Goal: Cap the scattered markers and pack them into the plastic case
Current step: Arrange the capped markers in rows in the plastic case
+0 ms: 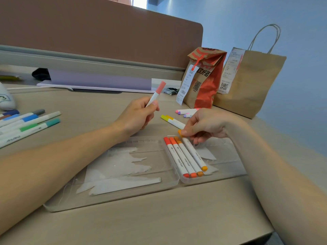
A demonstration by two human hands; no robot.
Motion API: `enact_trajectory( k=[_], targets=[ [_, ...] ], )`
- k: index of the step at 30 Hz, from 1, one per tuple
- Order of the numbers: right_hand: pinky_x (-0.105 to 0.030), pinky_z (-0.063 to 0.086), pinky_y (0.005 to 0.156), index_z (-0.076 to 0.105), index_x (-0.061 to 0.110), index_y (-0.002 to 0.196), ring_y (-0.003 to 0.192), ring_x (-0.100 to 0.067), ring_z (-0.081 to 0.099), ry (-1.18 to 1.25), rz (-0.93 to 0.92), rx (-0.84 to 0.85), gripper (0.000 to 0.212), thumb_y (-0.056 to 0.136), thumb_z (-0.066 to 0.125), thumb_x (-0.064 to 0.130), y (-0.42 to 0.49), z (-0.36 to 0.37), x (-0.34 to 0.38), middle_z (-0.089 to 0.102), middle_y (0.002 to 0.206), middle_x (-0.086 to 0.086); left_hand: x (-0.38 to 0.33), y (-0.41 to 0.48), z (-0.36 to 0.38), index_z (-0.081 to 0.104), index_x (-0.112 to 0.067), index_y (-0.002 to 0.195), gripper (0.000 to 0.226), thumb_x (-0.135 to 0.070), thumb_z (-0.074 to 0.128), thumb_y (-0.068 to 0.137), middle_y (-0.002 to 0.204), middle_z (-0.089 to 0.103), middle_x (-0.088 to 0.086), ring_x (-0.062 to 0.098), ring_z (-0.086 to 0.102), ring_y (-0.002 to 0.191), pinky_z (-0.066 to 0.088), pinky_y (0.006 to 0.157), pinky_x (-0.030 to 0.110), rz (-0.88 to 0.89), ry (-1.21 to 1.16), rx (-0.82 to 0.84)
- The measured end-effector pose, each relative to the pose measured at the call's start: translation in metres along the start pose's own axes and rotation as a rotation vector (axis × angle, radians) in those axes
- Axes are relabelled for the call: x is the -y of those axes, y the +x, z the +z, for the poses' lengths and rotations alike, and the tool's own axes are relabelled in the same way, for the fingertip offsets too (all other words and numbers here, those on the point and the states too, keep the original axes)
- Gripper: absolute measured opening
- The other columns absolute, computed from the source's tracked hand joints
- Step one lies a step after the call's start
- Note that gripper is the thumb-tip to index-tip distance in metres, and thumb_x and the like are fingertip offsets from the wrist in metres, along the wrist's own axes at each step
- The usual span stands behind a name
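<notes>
The clear plastic case (150,152) lies open on the tabletop (159,218); its right half holds three red-to-orange markers (180,156) side by side; my right fingers (190,127) pinch the cap end of a yellow-orange marker (193,153) just beside them; my left fingers (150,107) grip a pink-capped marker (156,93), tilted upward; yellow markers (172,121) lie behind the case; blue and green markers (30,124) lie far left.

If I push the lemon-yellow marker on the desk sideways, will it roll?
Probably yes: the lemon-yellow marker looks round and slim, and the desk looks smooth. The darker yellow marker beside it may block one side. It seems stiff and light.
</notes>
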State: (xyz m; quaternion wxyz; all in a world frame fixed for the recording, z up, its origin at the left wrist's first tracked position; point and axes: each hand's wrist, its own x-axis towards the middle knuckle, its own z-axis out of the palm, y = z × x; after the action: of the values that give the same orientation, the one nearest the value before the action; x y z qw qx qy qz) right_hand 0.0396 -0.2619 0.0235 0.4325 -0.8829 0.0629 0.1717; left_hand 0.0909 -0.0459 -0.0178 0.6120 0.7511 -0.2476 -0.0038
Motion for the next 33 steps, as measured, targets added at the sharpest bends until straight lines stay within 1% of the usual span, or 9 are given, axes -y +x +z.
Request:
enact_trajectory(
  k=[3, 7, 10, 13, 18, 20, 24, 28, 33],
  targets=[
    [-0.017, 0.050, 0.046, 0.071, 0.001, 0.081, 0.050, -0.012, 0.061, -0.127, 0.024, 0.016, 0.020, 0.074, 0.084, 0.014, -0.003, 0.000, 0.002, 0.068, 0.065, -0.010, 0.001, 0.000, 0.000, 0.058, -0.014, 0.089, 0.027, -0.029, 0.041, 0.105, 0.061, 0.043, 0.002, 0.009, 0.032, 0.047, 0.030, 0.041, 0.019, 0.004, 0.003, 0.007],
    [-0.019, 0.046, 0.047, 0.066, 0.010, 0.067, 0.050, -0.012, 0.057, -0.324, 0.056, 0.068, 0.025, 0.070, 0.087, 0.023, -0.004, 0.000, 0.003, 0.064, 0.062, -0.006, 0.002, 0.000, -0.001, 0.058, -0.015, 0.088, 0.027, -0.028, 0.042, 0.105, 0.061, 0.044, 0.002, 0.010, 0.033, 0.048, 0.031, 0.043, 0.021, 0.021, 0.015, 0.010],
    [-0.019, 0.047, 0.051, 0.064, 0.012, 0.068, 0.049, -0.009, 0.056, -0.447, 0.084, 0.085, 0.029, 0.072, 0.085, 0.032, -0.005, 0.001, 0.005, 0.063, 0.057, -0.001, 0.001, 0.000, -0.001, 0.059, -0.014, 0.090, 0.027, -0.029, 0.042, 0.105, 0.062, 0.045, 0.002, 0.010, 0.034, 0.049, 0.031, 0.044, 0.022, 0.023, 0.027, 0.012],
    [-0.019, 0.047, 0.050, 0.063, 0.013, 0.069, 0.047, -0.007, 0.056, -0.548, 0.086, 0.058, 0.032, 0.074, 0.083, 0.038, -0.003, 0.003, 0.008, 0.062, 0.053, 0.004, 0.001, 0.000, 0.000, 0.059, -0.015, 0.091, 0.026, -0.029, 0.042, 0.105, 0.062, 0.045, 0.001, 0.009, 0.034, 0.048, 0.032, 0.044, 0.021, 0.032, 0.050, 0.027],
    [-0.019, 0.044, 0.048, 0.059, 0.015, 0.066, 0.043, -0.007, 0.051, -0.632, 0.085, 0.019, 0.038, 0.072, 0.083, 0.045, 0.000, 0.003, 0.008, 0.058, 0.045, 0.007, 0.000, -0.002, 0.002, 0.058, -0.016, 0.089, 0.026, -0.028, 0.041, 0.105, 0.061, 0.045, 0.001, 0.008, 0.034, 0.047, 0.031, 0.043, 0.020, 0.048, 0.060, 0.033],
    [-0.020, 0.045, 0.051, 0.058, 0.015, 0.067, 0.046, -0.009, 0.051, -0.635, 0.082, 0.031, 0.040, 0.072, 0.082, 0.046, 0.000, 0.002, 0.007, 0.058, 0.046, 0.007, 0.000, -0.002, 0.001, 0.058, -0.016, 0.089, 0.026, -0.028, 0.041, 0.105, 0.061, 0.045, 0.000, 0.008, 0.034, 0.046, 0.031, 0.044, 0.020, 0.048, 0.062, 0.031],
    [-0.023, 0.050, 0.057, 0.062, 0.014, 0.071, 0.059, -0.013, 0.055, -0.516, 0.023, 0.108, 0.032, 0.071, 0.085, 0.037, -0.003, -0.005, -0.002, 0.061, 0.069, -0.004, 0.001, -0.002, 0.001, 0.059, -0.014, 0.090, 0.026, -0.028, 0.042, 0.105, 0.061, 0.045, 0.001, 0.008, 0.034, 0.047, 0.032, 0.044, 0.021, 0.053, 0.069, 0.037],
    [-0.022, 0.050, 0.057, 0.058, 0.018, 0.062, 0.062, -0.014, 0.057, -0.572, 0.014, 0.156, 0.033, 0.068, 0.087, 0.031, -0.003, -0.005, -0.003, 0.059, 0.065, 0.000, 0.003, -0.001, 0.001, 0.058, -0.016, 0.088, 0.026, -0.027, 0.042, 0.105, 0.061, 0.044, 0.001, 0.010, 0.033, 0.048, 0.030, 0.044, 0.022, 0.062, 0.057, 0.035],
    [-0.022, 0.048, 0.053, 0.053, 0.016, 0.065, 0.055, -0.011, 0.056, -0.721, 0.026, 0.146, 0.036, 0.073, 0.085, 0.031, -0.003, 0.002, 0.005, 0.059, 0.065, 0.000, 0.003, -0.001, 0.002, 0.058, -0.017, 0.087, 0.026, -0.027, 0.042, 0.105, 0.061, 0.044, 0.001, 0.008, 0.034, 0.047, 0.031, 0.043, 0.021, 0.071, 0.073, 0.042]
  ],
)
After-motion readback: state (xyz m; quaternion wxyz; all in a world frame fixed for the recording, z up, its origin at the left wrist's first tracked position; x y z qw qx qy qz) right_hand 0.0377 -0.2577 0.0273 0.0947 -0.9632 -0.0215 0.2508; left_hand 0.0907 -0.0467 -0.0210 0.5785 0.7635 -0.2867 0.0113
